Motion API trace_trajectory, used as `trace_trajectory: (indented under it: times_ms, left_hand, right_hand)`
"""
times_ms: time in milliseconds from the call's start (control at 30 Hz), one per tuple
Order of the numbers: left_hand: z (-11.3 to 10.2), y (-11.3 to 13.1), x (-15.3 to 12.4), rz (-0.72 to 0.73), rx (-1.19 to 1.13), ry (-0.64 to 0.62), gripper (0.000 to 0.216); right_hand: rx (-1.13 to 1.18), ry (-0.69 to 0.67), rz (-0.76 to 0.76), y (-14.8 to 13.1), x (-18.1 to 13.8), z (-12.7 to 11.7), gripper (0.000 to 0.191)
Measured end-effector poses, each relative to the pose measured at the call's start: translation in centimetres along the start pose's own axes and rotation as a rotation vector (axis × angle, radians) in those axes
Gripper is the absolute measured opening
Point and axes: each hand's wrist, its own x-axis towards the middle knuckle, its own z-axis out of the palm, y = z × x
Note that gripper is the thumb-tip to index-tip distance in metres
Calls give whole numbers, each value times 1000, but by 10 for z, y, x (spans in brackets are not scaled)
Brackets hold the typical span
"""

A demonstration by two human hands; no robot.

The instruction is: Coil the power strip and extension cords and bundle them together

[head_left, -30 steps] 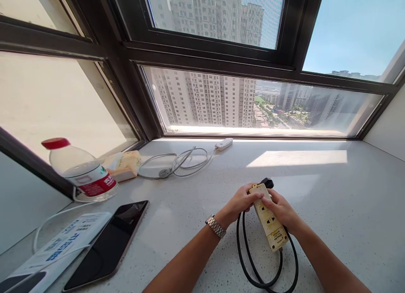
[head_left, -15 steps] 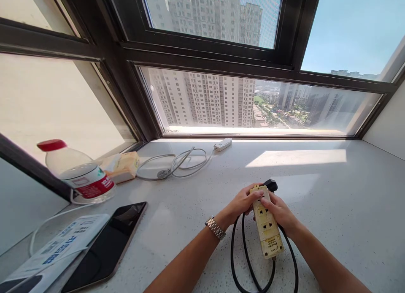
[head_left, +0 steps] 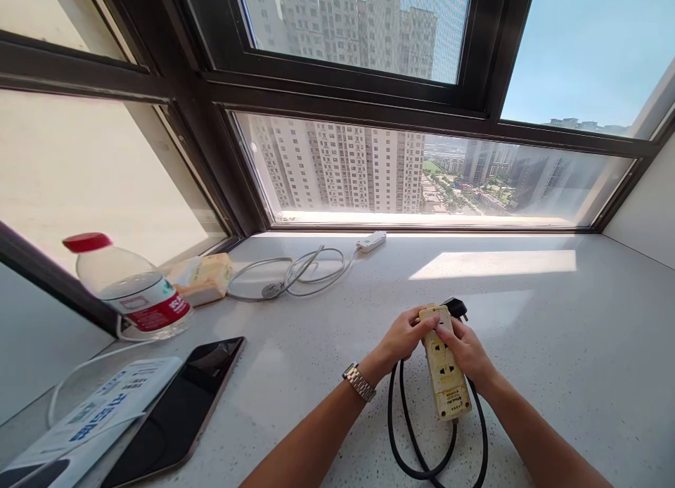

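A yellowed power strip (head_left: 447, 382) is held between my two hands over the white speckled counter. My left hand (head_left: 403, 337), with a metal watch on the wrist, grips its upper left side, thumb on the top face. My right hand (head_left: 467, 351) closes on the right edge, its thumb also on the face. Behind the strip's top end sticks out a black plug (head_left: 454, 307), its pins pointing right; whether fingers grip it is hidden. The black cord (head_left: 394, 432) hangs in loops below the hands and joins the strip's lower end.
On the left lie a dark tablet (head_left: 179, 411), a white printed box (head_left: 95, 421) and a red-capped bottle (head_left: 142, 291). Farther back are a tissue pack (head_left: 203, 277) and a coiled grey cable (head_left: 300, 273) with a small white block (head_left: 372, 242). Window frames (head_left: 369, 105) rise behind.
The power strip has risen slightly and tilted a little in my hands. More of the black plug and its pins shows at the right, and the cord loops have shifted.
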Motion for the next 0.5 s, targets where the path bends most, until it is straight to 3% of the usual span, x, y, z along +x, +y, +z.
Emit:
trace_trajectory:
  times_ms: [267, 500]
  left_hand:
    - [1, -9, 4, -20, -35, 6, 56]
    - [4, -15, 8, 120, -57, -16, 48]
  right_hand:
    - [-119, 122, -35, 1, -1, 1, 57]
    - [-359, 241, -112, -3, -7, 2, 48]
